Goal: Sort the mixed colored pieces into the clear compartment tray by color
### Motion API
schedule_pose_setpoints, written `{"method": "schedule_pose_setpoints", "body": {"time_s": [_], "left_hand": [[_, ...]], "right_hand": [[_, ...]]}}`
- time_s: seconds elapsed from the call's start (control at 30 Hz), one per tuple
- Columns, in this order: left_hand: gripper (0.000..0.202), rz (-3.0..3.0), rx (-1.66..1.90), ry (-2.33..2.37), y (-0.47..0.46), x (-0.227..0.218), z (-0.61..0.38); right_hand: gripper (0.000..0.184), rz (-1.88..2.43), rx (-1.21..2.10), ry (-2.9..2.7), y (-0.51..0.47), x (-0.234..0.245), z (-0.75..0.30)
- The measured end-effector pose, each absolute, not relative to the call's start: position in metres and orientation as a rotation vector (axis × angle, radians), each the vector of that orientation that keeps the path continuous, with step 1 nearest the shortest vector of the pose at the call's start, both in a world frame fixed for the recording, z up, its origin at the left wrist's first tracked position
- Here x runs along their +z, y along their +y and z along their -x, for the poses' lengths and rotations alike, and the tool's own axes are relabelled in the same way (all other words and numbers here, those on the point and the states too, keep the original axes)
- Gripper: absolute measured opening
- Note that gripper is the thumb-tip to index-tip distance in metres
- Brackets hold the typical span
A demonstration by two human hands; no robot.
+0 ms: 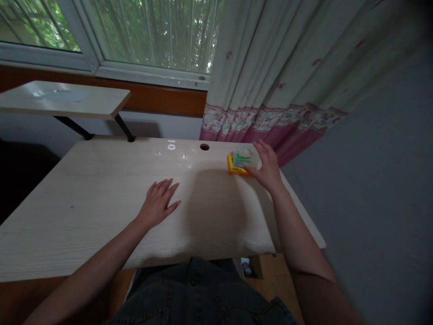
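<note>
On the right rear of the desk lies a small yellow-and-orange flat item (230,165). Over it is a small clear plastic box (241,158) with green and yellow inside, slightly blurred; its exact kind is hard to make out. My right hand (269,169) grips the clear box from the right, thumb at its near side and fingers round its far side. Whether the box rests on the yellow item or hovers just above it, I cannot tell. My left hand (157,205) lies palm down over the desk's middle, fingers spread, holding nothing.
The pale wood desk (101,198) has a round cable hole (204,147) near its back edge. A raised shelf (101,97) on black legs stands at the back left. A curtain (250,90) hangs behind, and a grey wall (365,180) borders the right side.
</note>
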State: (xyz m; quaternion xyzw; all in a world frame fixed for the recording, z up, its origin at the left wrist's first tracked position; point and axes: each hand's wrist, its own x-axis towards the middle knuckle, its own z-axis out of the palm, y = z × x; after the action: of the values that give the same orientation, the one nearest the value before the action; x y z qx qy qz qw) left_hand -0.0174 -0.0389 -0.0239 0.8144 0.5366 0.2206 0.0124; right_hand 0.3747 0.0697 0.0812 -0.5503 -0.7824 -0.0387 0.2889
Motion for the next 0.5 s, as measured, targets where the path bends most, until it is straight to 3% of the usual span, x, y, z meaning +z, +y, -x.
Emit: {"method": "schedule_pose_setpoints", "body": {"time_s": [0.13,0.5], "left_hand": [[0.049,-2.531,0.792,1.57,-0.036,-0.02,0.019],[0.041,-2.419,0.961,1.519,-0.034,-0.019,0.022]], "right_hand": [[0.106,1.448,0.107,-2.236,0.112,0.074,-0.41],[0.11,1.507,0.695,-2.003,0.134,0.028,-0.44]]}}
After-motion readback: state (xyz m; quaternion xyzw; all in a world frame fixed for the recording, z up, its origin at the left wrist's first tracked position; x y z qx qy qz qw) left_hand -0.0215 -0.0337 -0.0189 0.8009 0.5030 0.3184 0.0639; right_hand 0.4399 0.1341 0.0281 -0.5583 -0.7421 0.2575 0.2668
